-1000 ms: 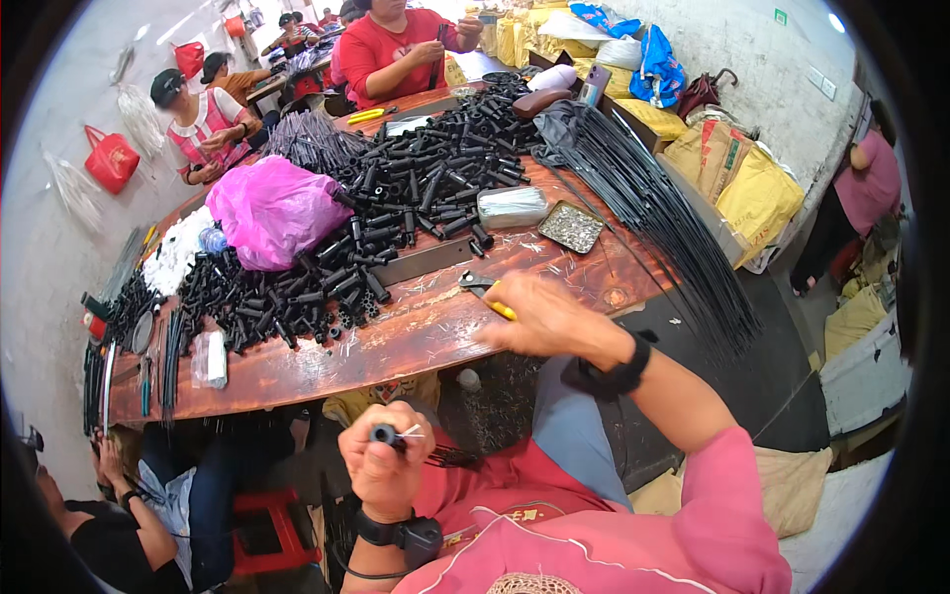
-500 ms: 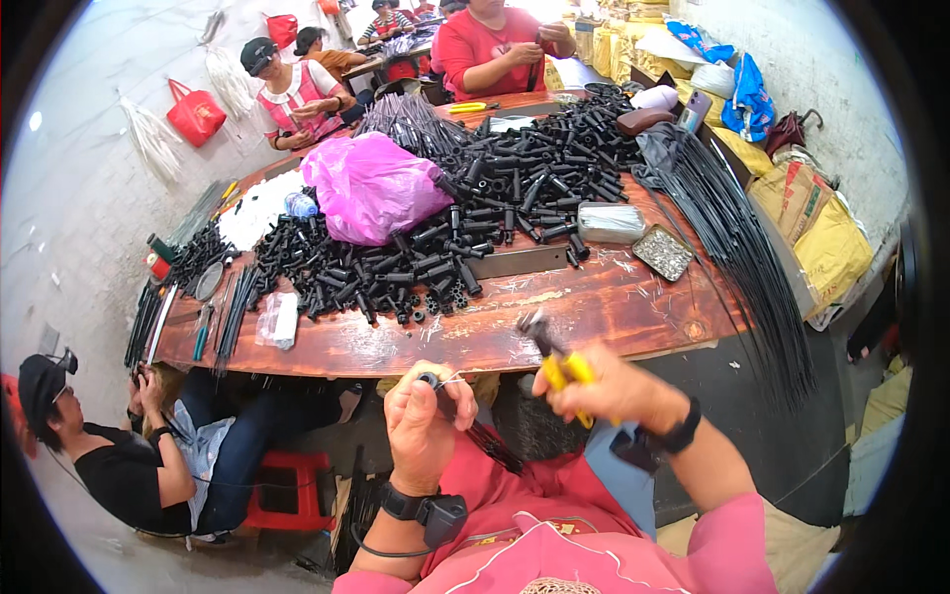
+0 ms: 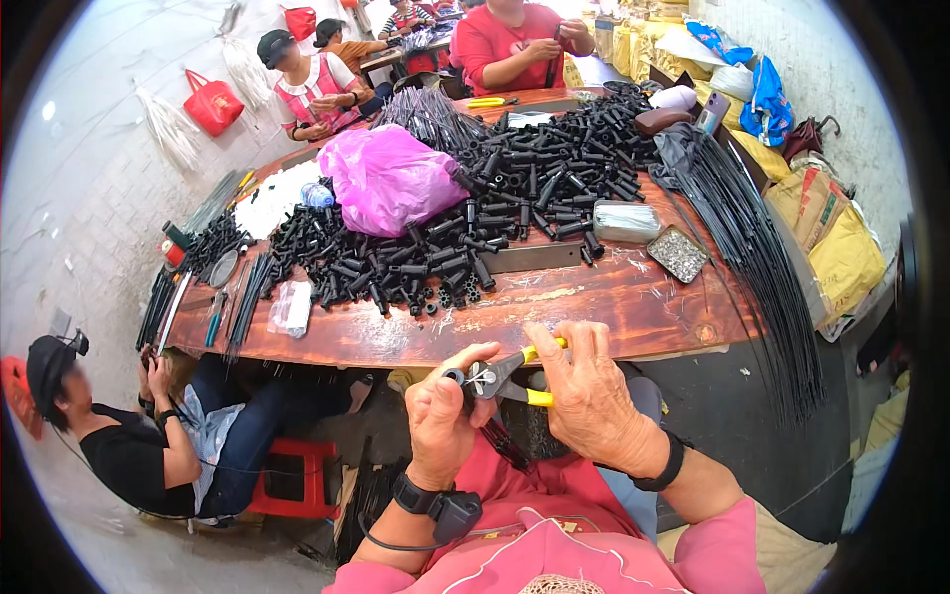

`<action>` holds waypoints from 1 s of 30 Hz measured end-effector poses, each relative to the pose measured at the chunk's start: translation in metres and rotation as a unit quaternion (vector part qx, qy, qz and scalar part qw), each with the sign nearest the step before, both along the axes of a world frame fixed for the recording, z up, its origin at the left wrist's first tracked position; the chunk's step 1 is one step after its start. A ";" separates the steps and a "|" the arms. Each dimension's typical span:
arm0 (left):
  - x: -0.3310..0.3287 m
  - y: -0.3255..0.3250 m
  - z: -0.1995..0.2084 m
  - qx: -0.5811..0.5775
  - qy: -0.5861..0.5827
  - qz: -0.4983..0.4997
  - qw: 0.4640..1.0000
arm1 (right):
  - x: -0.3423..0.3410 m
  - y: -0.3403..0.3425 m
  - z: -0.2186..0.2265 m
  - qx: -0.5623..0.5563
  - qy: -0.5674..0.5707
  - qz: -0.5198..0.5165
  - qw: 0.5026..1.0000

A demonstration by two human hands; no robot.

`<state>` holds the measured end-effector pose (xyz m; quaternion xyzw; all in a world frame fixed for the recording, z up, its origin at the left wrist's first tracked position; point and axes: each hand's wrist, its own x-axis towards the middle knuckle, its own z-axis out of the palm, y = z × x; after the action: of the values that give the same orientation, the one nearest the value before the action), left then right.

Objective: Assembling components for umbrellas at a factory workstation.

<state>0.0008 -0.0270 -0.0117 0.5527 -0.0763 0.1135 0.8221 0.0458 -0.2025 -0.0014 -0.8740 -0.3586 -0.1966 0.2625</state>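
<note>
My left hand (image 3: 433,424) is closed round a black tube-shaped part (image 3: 454,376), its round open end facing up. A thin white strip (image 3: 482,377) sticks out beside that end. Cutting pliers (image 3: 509,378) with yellow handles are in my right hand (image 3: 600,411), fingers wrapped over the upper handle. Their dark jaws reach the white strip, close to my left fingertips. Whether the jaws have closed on it I cannot tell. Below my left hand hang thin black rods (image 3: 506,445), partly hidden by it.
The wooden table (image 3: 396,343) carries a heap of black tube parts (image 3: 584,163), a pink plastic bag (image 3: 388,183), a clear box (image 3: 626,222), a tin of small bits (image 3: 678,254) and long black rods (image 3: 757,228). A person (image 3: 139,436) sits at left beside a red stool (image 3: 297,478); others work beyond.
My right hand has brought the pliers left and down to the white strip by my left hand. My left hand still holds the black tube part. The whole view has shifted slightly.
</note>
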 end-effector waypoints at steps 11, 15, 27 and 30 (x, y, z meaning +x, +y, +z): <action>-0.005 0.005 -0.003 -0.030 -0.007 -0.091 0.995 | 0.022 -0.021 0.014 -0.033 -0.105 -0.032 0.993; -0.015 0.005 0.003 0.048 -0.004 -0.051 0.998 | 0.048 -0.034 0.025 -0.058 0.445 0.379 0.810; -0.015 0.010 0.010 0.074 0.012 -0.086 0.993 | 0.020 -0.049 0.040 -0.092 0.018 0.172 0.981; -0.011 0.004 0.009 0.091 0.033 -0.110 0.989 | 0.031 -0.048 0.013 -0.079 0.646 0.350 0.673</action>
<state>-0.0098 -0.0232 -0.0023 0.6172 -0.1193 -0.0031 0.7777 0.0769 -0.2501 0.0117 -0.6110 -0.3929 0.5528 0.4084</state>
